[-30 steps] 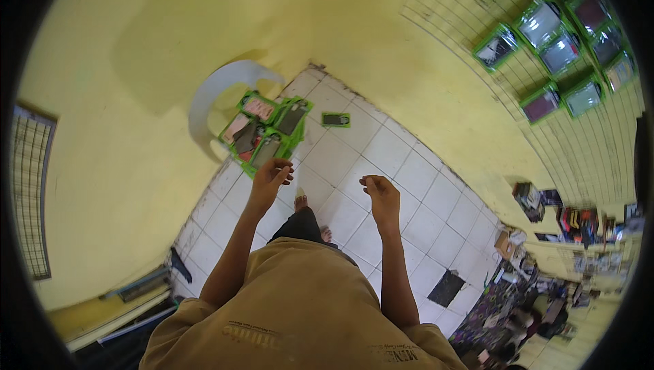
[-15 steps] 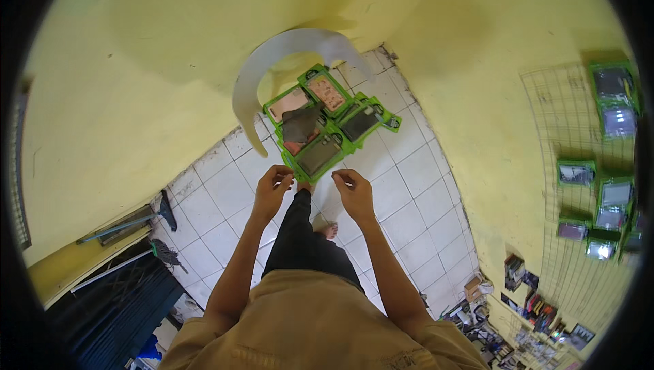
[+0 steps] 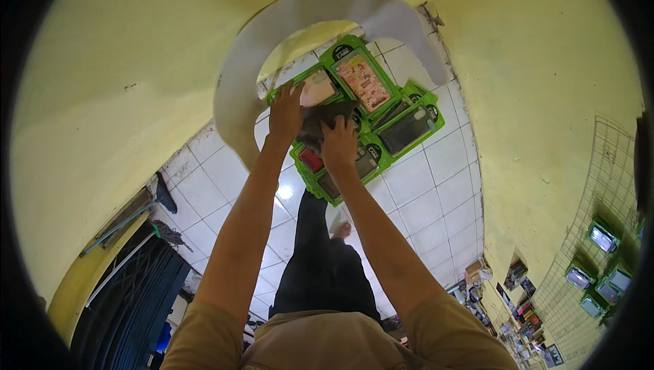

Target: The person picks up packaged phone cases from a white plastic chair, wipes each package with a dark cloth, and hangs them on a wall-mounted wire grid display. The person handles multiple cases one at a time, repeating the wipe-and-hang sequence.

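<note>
Several green-edged phone case packs lie overlapping in front of me, with a pale pink case pack (image 3: 317,88), a patterned pink case pack (image 3: 362,81) and a dark case pack (image 3: 407,132) among them. Across the middle packs lies a crumpled dark grey cloth (image 3: 313,123). My right hand (image 3: 339,145) has its fingers curled into the cloth. Fingers stretched out, my left hand (image 3: 285,113) rests at the left edge of the pale pink pack, beside the cloth. Below the cloth, a red case (image 3: 311,159) shows partly.
A pale curved band (image 3: 235,77), like a plastic chair's back and arms, rings the packs. Yellow walls flank the white tiled floor (image 3: 436,193). A broom (image 3: 165,194) and a mop (image 3: 167,234) stand at left; more packs hang on a wire grid (image 3: 599,186) at right.
Both hands have reached forward from the near edge of the packs, the right onto the cloth, the left to the pale pink pack. My view has moved closer to the packs.
</note>
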A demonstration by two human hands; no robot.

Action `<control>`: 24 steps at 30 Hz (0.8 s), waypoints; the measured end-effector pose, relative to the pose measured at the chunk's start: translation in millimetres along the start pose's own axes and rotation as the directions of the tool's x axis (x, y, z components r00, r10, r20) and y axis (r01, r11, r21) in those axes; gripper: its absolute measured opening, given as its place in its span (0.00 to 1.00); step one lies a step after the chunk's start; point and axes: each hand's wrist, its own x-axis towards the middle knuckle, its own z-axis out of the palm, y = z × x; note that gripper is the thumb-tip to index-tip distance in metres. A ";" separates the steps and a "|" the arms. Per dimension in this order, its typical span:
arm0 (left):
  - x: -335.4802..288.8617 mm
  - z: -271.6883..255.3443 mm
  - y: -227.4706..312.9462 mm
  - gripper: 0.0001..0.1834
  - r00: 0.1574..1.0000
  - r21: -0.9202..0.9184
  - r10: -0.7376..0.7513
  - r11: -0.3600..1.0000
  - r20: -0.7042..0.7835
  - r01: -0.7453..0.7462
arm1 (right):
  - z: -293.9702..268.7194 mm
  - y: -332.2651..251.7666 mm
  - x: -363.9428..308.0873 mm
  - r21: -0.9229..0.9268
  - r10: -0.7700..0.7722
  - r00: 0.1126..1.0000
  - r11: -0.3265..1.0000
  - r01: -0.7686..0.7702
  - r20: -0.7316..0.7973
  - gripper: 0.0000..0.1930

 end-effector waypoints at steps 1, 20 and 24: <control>2.9 3.0 -2.0 0.32 1.000 0.014 -0.006 1.000 0.018 0.005 | -1.3 1.2 1.1 0.036 0.005 1.000 0.999 -0.005 -0.008 0.22; -4.4 6.1 9.1 0.44 0.987 0.163 -0.084 0.985 0.139 0.061 | -139.2 31.2 -113.8 0.434 0.254 0.964 0.880 -0.194 -0.084 0.16; -13.9 -4.5 21.0 0.42 0.996 0.185 -0.059 0.982 0.070 0.045 | -146.8 35.9 -136.0 0.431 0.275 0.958 0.877 -0.213 -0.085 0.17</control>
